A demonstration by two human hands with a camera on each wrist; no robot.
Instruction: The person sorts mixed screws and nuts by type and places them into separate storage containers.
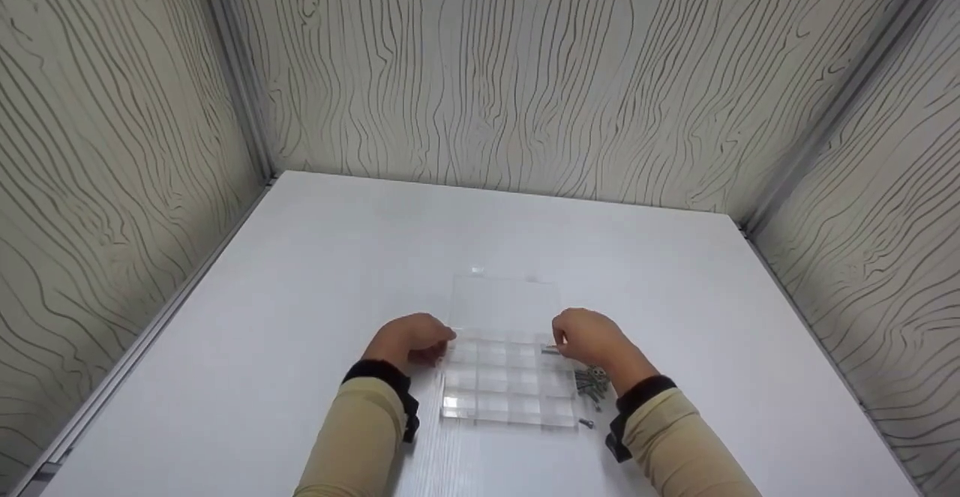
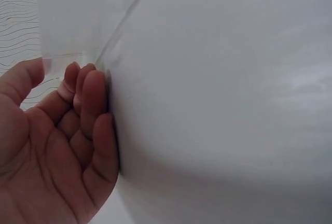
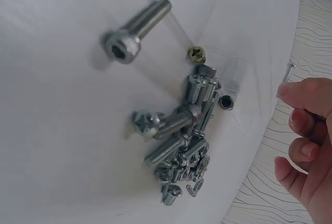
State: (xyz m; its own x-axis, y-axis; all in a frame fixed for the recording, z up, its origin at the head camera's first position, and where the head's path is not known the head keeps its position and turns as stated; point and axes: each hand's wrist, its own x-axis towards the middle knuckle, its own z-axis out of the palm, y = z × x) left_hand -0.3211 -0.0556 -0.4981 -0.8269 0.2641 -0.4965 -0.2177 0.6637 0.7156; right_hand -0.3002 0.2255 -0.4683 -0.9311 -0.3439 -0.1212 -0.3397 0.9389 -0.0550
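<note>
Head view shows your white table (image 1: pixel 300 294) boxed in by wood-grain walls, and on it, just ahead of your wrists, the clear compartment box (image 1: pixel 508 388) with its lid (image 1: pixel 504 303) swung open and lying flat toward 12 o'clock. Your left hand (image 1: pixel 411 339) sits at the box's 9 o'clock edge by the hinge line; in the left wrist view its fingers (image 2: pixel 93 94) are loosely curled against the clear plastic, thumb on the far side of the wall, so it steadies the box rather than clamping it. Your right hand (image 1: pixel 589 336) is at the box's 2 o'clock corner, pinching a slim screw (image 1: pixel 551 349) between thumb and fingertips. At 4 o'clock from that hand lies the pile of screws (image 1: pixel 592 381), just beside the box's right edge. In the right wrist view a large socket-head bolt (image 3: pixel 136 31) lies apart at the pile's 11 o'clock, with a small brass screw (image 3: pixel 196 53) between them.
</note>
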